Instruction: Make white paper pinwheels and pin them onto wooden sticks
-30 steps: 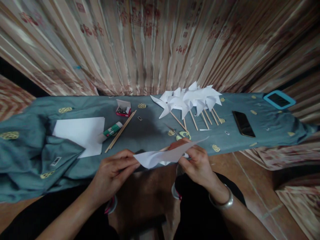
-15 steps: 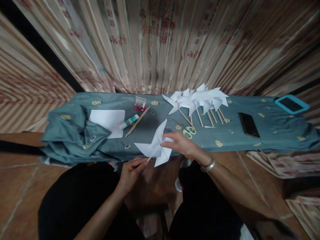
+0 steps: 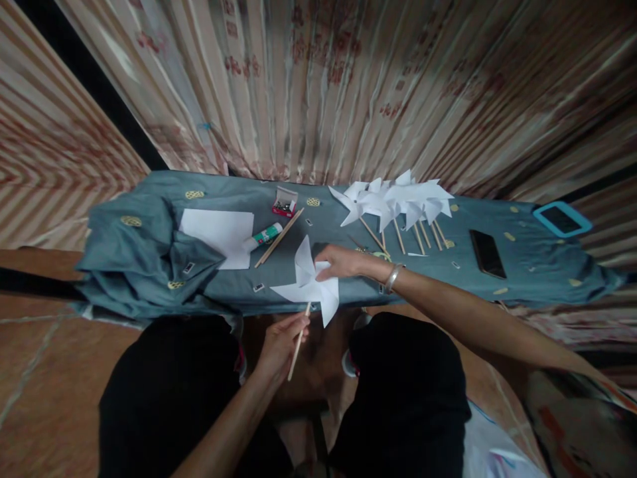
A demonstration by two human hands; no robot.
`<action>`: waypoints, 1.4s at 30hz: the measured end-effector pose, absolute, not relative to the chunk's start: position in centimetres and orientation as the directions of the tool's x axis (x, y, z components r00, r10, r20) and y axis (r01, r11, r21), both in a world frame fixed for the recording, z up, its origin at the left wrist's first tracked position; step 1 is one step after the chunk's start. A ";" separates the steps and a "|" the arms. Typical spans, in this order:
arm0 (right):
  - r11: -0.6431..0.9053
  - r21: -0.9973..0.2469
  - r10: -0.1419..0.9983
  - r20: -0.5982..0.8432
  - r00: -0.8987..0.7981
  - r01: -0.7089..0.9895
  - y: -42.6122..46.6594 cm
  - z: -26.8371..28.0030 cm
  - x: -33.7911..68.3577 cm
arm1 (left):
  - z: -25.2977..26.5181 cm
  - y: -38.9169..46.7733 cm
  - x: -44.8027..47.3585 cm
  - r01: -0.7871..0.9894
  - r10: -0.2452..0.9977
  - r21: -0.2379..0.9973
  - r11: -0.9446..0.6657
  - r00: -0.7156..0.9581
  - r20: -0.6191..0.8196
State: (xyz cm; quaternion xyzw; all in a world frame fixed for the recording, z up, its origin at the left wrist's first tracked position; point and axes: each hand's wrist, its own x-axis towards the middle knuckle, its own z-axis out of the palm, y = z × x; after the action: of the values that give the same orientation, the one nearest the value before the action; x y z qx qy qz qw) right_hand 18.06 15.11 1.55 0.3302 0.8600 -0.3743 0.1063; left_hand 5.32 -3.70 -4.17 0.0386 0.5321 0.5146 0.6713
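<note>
A white paper pinwheel [image 3: 308, 289] is held over the front edge of the cloth-covered table. My left hand [image 3: 283, 342] is closed round its wooden stick [image 3: 295, 358], which slants down toward me. At the pinwheel's right side, my right hand [image 3: 343, 262] grips a paper blade near the centre, fingers bent; the fingertips are partly behind the paper. Several finished pinwheels [image 3: 393, 199] lie overlapped at the back, sticks pointing toward me. Scissors with yellow-green handles [image 3: 381, 255] lie partly hidden behind my right hand.
On the blue-grey cloth [image 3: 233, 292] to the left are white paper sheets [image 3: 216, 232], a glue stick [image 3: 266, 236], loose wooden sticks [image 3: 279, 238] and a small red box of metal pins [image 3: 284, 202]. Rightward lie a black phone [image 3: 488, 253] and a blue-framed tablet [image 3: 562, 219].
The pinwheel has turned, and more of its stick now shows below. My left hand has shifted slightly right and down. My right hand has moved slightly up and left, covering more of the scissors.
</note>
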 end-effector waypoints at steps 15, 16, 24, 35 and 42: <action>0.647 -0.422 0.423 -0.495 -0.759 0.635 16.3 2.7 17.0 | -4.4 -3.2 5.7 -0.721 0.684 0.490 0.490 -0.031 -0.729; 0.642 -0.430 0.419 -0.498 -0.760 0.635 16.4 2.6 17.0 | -4.4 -3.2 5.7 -0.727 0.682 0.483 0.488 -0.028 -0.731; 0.594 -0.459 0.422 -0.522 -0.741 0.661 16.6 2.7 17.1 | -4.6 -3.1 5.8 -0.744 0.659 0.448 0.495 -0.015 -0.752; 0.624 -0.410 0.415 -0.548 -0.727 0.665 17.0 2.5 16.6 | -3.8 -3.2 5.8 -0.736 0.648 0.412 0.537 0.048 -0.760; 0.615 -0.451 0.383 -0.546 -0.745 0.646 17.4 1.9 16.7 | -4.0 -3.3 5.9 -0.736 0.695 0.395 0.550 0.140 -0.705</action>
State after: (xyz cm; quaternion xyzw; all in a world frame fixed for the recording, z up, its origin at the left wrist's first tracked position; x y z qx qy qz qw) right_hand 16.69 17.37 1.91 0.2939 0.8756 -0.3256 0.2023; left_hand 5.92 -3.35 -4.01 -0.0226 0.4532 0.4738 0.7548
